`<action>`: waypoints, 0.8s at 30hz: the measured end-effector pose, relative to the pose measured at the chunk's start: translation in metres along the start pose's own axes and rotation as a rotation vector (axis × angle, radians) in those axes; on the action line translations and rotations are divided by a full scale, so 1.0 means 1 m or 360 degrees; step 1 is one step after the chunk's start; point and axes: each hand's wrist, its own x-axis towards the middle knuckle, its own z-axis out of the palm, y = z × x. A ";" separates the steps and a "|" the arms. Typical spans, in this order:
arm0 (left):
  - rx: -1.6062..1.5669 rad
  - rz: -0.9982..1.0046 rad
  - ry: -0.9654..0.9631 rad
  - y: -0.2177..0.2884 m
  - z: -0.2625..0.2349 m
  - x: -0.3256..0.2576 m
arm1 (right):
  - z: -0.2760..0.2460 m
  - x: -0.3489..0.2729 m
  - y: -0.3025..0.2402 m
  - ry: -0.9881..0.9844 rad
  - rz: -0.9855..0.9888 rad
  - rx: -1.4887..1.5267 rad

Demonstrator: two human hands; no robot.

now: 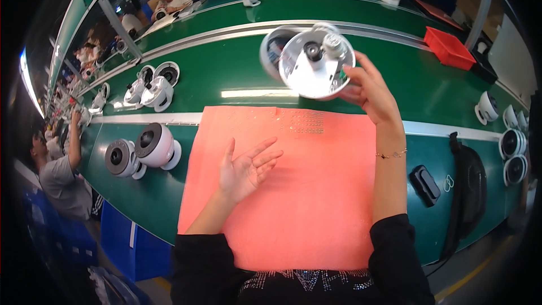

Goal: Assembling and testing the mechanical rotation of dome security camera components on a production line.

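Observation:
Over the far edge of the pink mat [293, 214], my right hand [370, 93] grips the rim of an opened white security camera housing [299, 76]. Its round shell shows a black lens and a small white part inside. A second round shell [272, 51], blurred, sits right behind it; whether the two are joined I cannot tell. My left hand [245, 170] hovers above the mat, palm up, fingers spread, holding nothing. Rows of tiny metal screws [307, 123] lie at the mat's far edge.
Two white cameras [155, 146] stand left of the mat, more cameras [155, 91] beyond them. Right lie a small black case [425, 185] and a black pouch [471, 183]. A red tray [449, 48] is far right; cameras [512, 142] line that edge. Co-workers [65, 181] sit left.

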 end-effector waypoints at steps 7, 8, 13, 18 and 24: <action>-0.0121 0.0180 -0.0252 -0.004 -0.015 -0.042 | 0.038 -0.017 0.010 -0.0813 0.0551 -0.0155; -0.0161 0.0216 -0.0130 -0.003 -0.017 -0.050 | 0.040 -0.016 0.013 -0.0910 0.0557 -0.0153; -0.0045 0.0404 -0.0134 0.006 -0.026 -0.065 | 0.032 -0.025 0.026 -0.0920 0.0691 -0.0479; 0.0333 0.0441 0.0117 0.001 -0.002 -0.064 | 0.003 -0.050 0.032 -0.0843 0.0849 -0.0771; 0.0515 0.0635 0.0043 -0.010 0.014 -0.069 | 0.059 -0.097 0.014 -0.0253 -0.0880 -0.1530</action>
